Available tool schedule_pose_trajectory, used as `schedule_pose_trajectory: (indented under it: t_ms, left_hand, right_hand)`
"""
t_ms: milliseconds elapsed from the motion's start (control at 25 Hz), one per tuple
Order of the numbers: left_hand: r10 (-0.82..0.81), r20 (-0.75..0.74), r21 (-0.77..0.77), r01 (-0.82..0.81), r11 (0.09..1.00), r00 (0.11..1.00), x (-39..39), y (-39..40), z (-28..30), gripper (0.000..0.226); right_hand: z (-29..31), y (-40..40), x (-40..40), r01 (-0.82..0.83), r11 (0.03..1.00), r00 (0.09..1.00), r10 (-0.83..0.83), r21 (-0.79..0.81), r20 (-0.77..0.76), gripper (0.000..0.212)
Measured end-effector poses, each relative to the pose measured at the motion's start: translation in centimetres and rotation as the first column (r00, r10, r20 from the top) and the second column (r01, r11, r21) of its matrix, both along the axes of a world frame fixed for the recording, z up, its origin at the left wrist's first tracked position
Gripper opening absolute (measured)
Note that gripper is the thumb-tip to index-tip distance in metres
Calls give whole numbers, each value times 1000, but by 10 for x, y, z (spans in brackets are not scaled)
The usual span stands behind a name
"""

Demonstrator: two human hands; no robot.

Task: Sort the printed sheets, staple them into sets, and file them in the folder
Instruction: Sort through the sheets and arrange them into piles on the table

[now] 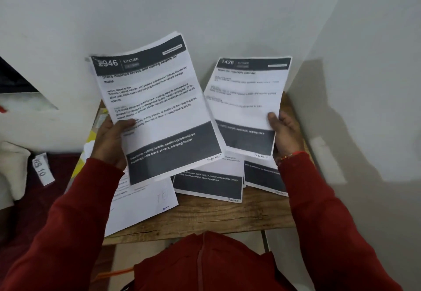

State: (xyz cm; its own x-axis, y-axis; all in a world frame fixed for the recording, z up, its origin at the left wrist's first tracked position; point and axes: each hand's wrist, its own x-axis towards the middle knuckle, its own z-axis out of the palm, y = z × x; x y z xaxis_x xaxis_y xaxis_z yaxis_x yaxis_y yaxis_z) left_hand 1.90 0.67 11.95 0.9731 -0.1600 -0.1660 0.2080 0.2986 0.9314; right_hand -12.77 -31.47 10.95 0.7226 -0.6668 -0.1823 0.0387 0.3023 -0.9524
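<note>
Left hand [109,141] holds "2946 KITCHEN" stack [155,108], right hand [284,134] "1426" sheet [246,104]

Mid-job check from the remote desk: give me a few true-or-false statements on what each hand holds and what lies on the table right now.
1. The left hand holds a stack of sheets headed 946. True.
2. The right hand is empty. False: it holds a sheet headed 1426.
3. More printed sheets lie on the wooden table. True.
4. A stapler sits on the table. False: none is in view.
5. Both sleeves are blue. False: they are red.
</note>
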Motion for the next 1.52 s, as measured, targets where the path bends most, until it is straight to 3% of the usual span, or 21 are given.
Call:
schedule_pose_trajectory:
  t_ms: [160, 320, 440, 760, 960, 1280, 1520]
  left_hand:
    - [13, 30, -41, -12, 999, 999, 2, -2, 6, 49]
    - [-12, 55, -45, 14, 999, 998, 5, 2, 7, 55]
    - [-13, 67, -35, 15, 999, 998, 5, 4, 7, 54]
    - [27, 78, 36, -30, 999, 997, 5, 11, 3, 52]
    - [20, 67, 20, -21, 1000, 998, 3, 13, 3, 54]
    - [79, 24, 24, -80, 997, 997, 2, 16, 1, 51]
    - [105, 2, 76, -104, 992, 995, 4, 24, -6, 39]
  right_hand:
    - [43, 11, 2, 9, 1000, 978, -5, -17, 208, 19]
    - [57, 20, 2, 12, 997, 952, 12, -79, 305, 27]
    - [60, 25, 0, 10, 997, 949, 14, -74, 315, 29]
    - [64, 37, -1, -50, 985, 943, -7, 163, 333, 14]
    - [51, 34, 0, -50, 982, 947, -13, 184, 322, 14]
    - [9, 26, 7, -6, 992, 997, 16, -126, 73, 22]
    - [-24, 5, 2, 233, 920, 963, -263, -315, -54, 19]
